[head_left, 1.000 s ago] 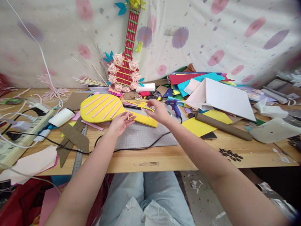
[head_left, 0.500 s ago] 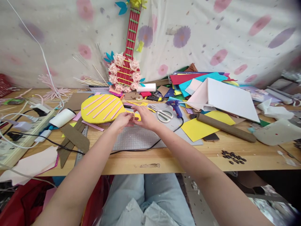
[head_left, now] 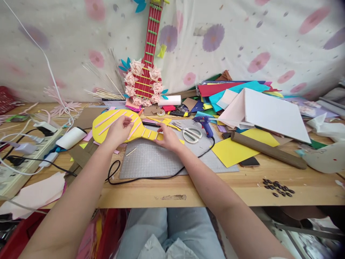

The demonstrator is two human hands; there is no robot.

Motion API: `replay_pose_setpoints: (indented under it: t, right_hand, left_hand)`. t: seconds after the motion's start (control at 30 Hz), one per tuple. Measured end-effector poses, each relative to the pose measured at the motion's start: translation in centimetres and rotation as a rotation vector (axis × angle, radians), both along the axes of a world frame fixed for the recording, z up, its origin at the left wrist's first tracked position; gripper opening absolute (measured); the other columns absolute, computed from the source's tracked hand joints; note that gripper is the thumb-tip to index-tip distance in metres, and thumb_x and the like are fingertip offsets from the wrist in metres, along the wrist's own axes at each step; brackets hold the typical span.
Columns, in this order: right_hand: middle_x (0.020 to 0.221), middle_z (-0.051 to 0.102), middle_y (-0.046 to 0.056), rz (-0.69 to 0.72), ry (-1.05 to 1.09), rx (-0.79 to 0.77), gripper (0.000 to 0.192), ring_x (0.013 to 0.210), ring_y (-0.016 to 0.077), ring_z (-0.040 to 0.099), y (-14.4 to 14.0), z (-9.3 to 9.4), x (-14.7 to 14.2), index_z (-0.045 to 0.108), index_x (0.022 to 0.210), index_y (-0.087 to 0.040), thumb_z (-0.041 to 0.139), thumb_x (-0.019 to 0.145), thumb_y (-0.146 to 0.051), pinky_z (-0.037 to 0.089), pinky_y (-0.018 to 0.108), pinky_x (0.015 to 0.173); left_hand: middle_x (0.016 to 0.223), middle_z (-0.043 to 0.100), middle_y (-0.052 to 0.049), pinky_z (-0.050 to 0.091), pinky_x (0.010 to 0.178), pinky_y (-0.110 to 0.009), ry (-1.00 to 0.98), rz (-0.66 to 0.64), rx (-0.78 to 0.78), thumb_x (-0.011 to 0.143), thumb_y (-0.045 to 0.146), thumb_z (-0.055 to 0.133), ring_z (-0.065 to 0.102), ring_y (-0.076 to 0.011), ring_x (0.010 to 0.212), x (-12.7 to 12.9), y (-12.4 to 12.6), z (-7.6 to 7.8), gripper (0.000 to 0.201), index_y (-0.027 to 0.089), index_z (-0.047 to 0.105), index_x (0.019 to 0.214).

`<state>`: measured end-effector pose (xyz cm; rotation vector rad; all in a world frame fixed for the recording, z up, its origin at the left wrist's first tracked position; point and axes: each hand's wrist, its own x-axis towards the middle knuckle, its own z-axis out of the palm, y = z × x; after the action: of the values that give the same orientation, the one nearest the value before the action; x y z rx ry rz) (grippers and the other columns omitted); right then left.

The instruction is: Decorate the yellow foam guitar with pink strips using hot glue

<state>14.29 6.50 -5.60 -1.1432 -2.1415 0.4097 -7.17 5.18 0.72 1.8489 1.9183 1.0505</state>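
Where the grey gridded cutting mat [head_left: 151, 160] meets the clutter at the back of the wooden table [head_left: 188, 187], a flat yellow guitar-shaped foam cutout [head_left: 107, 124] lies with thin pale pink strips glued across its rounded body and short ones across its narrow neck. The left hand [head_left: 118, 130] rests palm down on the rounded body, fingers spread flat and gripping nothing. The right hand [head_left: 167, 136] presses on the neck, its fingers loosely bent over the foam; I cannot tell whether they pinch anything. One loose pale strip [head_left: 131, 152] lies on the mat just below the cutout.

Just right of the right hand lie white-handled scissors [head_left: 190, 132], and beside them a purple glue gun [head_left: 206, 125] whose black cord [head_left: 151, 176] loops across the mat. Further right, a matte yellow foam sheet [head_left: 237, 151], a long brown cardboard tube [head_left: 266, 150] and a large white folded sheet [head_left: 272, 114] overlap a heap of coloured foam sheets [head_left: 231, 88]. A finished red foam guitar with pink paper roses [head_left: 145, 77] leans upright against the flowered cloth backdrop [head_left: 242, 39]. A white roll [head_left: 70, 137] lies left of the cutout, and small dark beads [head_left: 279, 187] are scattered near the table's front edge.
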Motion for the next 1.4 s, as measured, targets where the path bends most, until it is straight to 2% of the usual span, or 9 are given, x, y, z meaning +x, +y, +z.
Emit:
replay_pose_setpoints:
  t: [0.5, 0.67, 1.13, 1.4]
  right_hand:
    - [0.100, 0.059, 0.009, -0.044, 0.009, -0.002, 0.062, 0.094, 0.0223, 0.052, -0.5, -0.8, -0.5, 0.037, 0.125, -0.015, 0.060, 0.069, -0.027, 0.041, 0.036, 0.084]
    - [0.102, 0.058, 0.009, -0.035, 0.018, 0.008, 0.062, 0.096, 0.0228, 0.051, -0.6, -1.1, -0.3, 0.036, 0.126, -0.015, 0.060, 0.071, -0.028, 0.041, 0.036, 0.084]
    - [0.105, 0.057, 0.009, -0.059, 0.011, -0.031, 0.063, 0.101, 0.0234, 0.050, -1.0, -0.7, -0.8, 0.035, 0.128, -0.017, 0.060, 0.071, -0.023, 0.040, 0.038, 0.087]
    - [0.106, 0.057, 0.010, -0.062, 0.001, -0.014, 0.062, 0.100, 0.0231, 0.049, -1.0, -0.7, -0.8, 0.036, 0.128, -0.013, 0.059, 0.071, -0.023, 0.040, 0.037, 0.088]
  left_hand:
    - [0.094, 0.066, -0.005, 0.046, 0.080, -0.030, 0.111, -0.186, -0.044, 0.078, 0.033, 0.050, 0.060, -0.0177, 0.086, 2.1, -0.4, 0.1, 0.022, 0.018, 0.059, 0.090]
    - [0.093, 0.066, -0.004, 0.046, 0.078, -0.029, 0.105, -0.225, -0.043, 0.078, 0.032, 0.049, 0.060, -0.0169, 0.084, 2.2, -0.5, -0.5, 0.022, 0.018, 0.060, 0.090]
    - [0.092, 0.066, -0.005, 0.046, 0.078, -0.030, 0.135, -0.220, -0.079, 0.077, 0.030, 0.048, 0.060, -0.0181, 0.085, 2.1, -1.0, -0.6, 0.021, 0.019, 0.061, 0.090]
    - [0.096, 0.066, -0.005, 0.046, 0.079, -0.031, 0.150, -0.134, -0.042, 0.077, 0.031, 0.049, 0.060, -0.0194, 0.085, 1.6, -1.1, 0.1, 0.021, 0.019, 0.061, 0.091]
